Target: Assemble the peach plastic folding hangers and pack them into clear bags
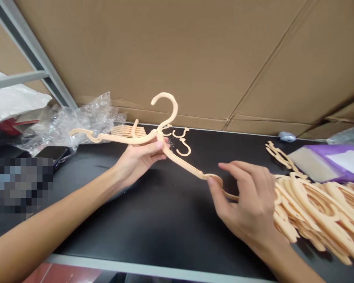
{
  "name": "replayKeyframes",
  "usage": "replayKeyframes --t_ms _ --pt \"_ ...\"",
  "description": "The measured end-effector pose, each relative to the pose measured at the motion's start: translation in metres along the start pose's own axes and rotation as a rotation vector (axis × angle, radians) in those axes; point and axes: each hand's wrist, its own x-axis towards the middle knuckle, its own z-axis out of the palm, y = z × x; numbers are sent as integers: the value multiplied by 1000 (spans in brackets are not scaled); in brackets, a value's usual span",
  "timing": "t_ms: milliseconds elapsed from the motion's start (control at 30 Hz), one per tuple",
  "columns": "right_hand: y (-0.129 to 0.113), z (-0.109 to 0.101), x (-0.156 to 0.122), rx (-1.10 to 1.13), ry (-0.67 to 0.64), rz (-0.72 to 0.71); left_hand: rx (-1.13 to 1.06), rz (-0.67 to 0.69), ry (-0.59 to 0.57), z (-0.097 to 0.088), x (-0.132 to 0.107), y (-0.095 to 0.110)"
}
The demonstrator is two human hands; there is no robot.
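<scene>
Hanger point(158, 134) pinched by left hand point(140, 158), right hand point(250, 190) spread loosely at its tip; purple packet point(327, 156), contents unclear

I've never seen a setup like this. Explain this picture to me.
There is no machine here: these are a person's two bare hands, seen from a camera worn on the head, looking forward and down. The left hand has its grip on the middle of a cream plastic clothes hanger, hook upward. The right hand is at one end of it, the thumb seeming to touch. On the black tabletop lie loose cream plastic hooks, a heap of cream plastic hanger pieces at the right and crumpled clear plastic wrap at the back left.
</scene>
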Motion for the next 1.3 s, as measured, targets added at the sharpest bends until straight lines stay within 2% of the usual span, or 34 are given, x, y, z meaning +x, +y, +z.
replayKeyframes --t_ms 133,233,300,367,433,500,533,600,700,867,967,1133,1300 --pt "4 1 1 139 -221 77 -22 5 -38 3 -3 1" --pt "0 -1 1 259 -292 212 25 26 -5 4 -2 -1" --pt "-2 -3 1 271 -284 257 177 21 39 6 -4 -6" --pt "-1 -2 1 242 -273 251 486 70 28 8 -11 -13" --pt "0 -2 1 215 -280 215 868 260 -84 11 -21 -19" --pt "0 -1 -1 200 -303 171 1174 520 -225 14 -32 -22" --pt "-1 0 -1 197 -320 150 1274 637 -266 16 -36 -23" --pt "-3 1 -3 204 -361 117 1411 795 -270 19 -41 -23" --pt "-7 1 -4 215 -402 118 1558 920 -251 22 -40 -25" --pt "-10 1 -6 269 -444 181 1644 1052 -324 17 -35 -31" --pt "-9 1 -7 333 -484 228 1649 1058 -336 15 -35 -36" --pt "-9 4 -8 320 -571 218 1642 874 -319 13 -33 -44" --pt "-10 7 -9 236 -599 161 1530 725 -407 9 -31 -48"
